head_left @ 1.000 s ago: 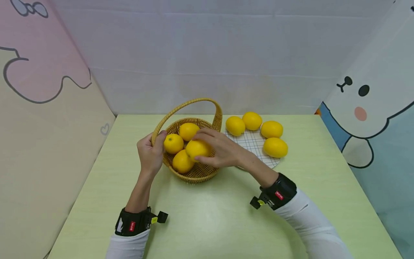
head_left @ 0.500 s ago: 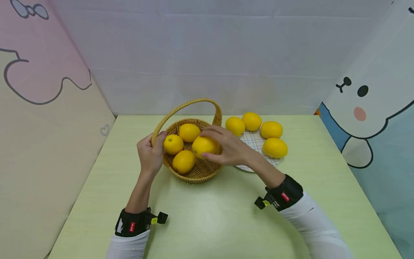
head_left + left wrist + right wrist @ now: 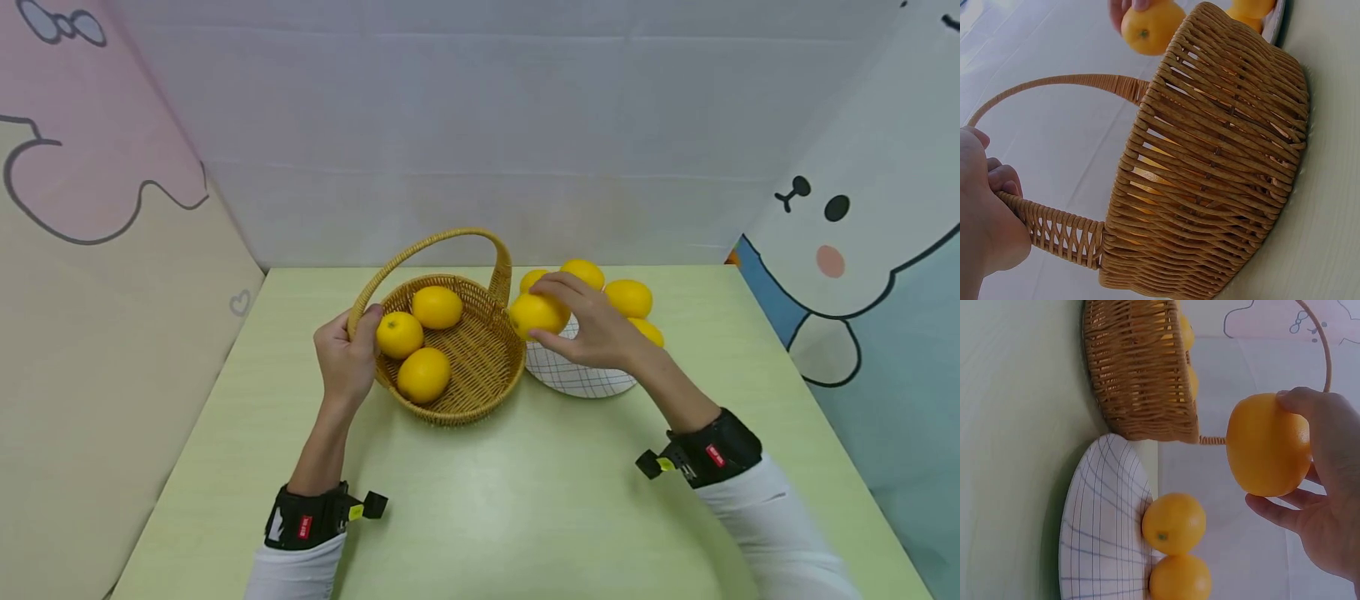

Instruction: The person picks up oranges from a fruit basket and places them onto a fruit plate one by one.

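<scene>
My left hand point(image 3: 345, 354) grips the handle of a round wicker basket point(image 3: 480, 379) on its near left side. Inside the basket lie three yellow lemons point(image 3: 424, 375), bunched toward the left. My right hand point(image 3: 592, 329) holds another lemon point(image 3: 538, 315) between thumb and fingers. In the right wrist view this lemon point(image 3: 1267, 445) is up above the level of the plate and basket. A white plate with a blue grid point(image 3: 577, 379) stands right of the basket, with several lemons point(image 3: 628, 297) along its far and right side, partly hidden by my right hand.
The pale green table point(image 3: 480, 517) carries both basket and plate near its back edge. A white wall sheet point(image 3: 480, 125) rises close behind them. Printed cartoon panels point(image 3: 112, 333) flank the table. Basket rim and plate edge lie close together.
My right hand has lifted the lemon out of the basket and moved it right, over the basket rim to the plate's left side. My left hand stays on the handle.
</scene>
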{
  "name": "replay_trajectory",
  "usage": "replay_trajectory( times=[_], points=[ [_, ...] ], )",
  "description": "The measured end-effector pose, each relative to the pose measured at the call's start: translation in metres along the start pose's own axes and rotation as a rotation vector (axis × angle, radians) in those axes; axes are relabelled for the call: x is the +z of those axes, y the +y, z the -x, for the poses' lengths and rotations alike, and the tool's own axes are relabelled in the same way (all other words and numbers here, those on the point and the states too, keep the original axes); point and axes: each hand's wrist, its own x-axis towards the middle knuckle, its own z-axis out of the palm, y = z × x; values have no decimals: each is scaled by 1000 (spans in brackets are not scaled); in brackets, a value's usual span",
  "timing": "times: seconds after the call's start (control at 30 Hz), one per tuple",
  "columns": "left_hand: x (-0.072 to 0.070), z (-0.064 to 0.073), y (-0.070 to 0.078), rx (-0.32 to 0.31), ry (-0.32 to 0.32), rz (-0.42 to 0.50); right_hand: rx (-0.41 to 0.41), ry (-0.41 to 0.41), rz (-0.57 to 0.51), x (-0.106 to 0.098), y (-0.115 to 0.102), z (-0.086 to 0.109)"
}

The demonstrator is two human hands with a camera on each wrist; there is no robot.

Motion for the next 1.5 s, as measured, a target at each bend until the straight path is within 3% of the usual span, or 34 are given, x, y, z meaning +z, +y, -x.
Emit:
replay_trajectory(
  times=[0.37, 0.6, 1.3, 1.5],
  points=[
    [-1, 1, 0, -1, 9, -19, 145, -15, 63, -17, 34, 19],
    [-2, 1, -1, 8, 10, -8, 217, -31, 119, -19, 44, 23],
    [0, -1, -1, 0, 4, -2, 364, -192, 378, 7, 61, 25],
    [0, -1, 0, 3, 5, -11, 340, -196, 455, 14, 64, 27]
  ],
)
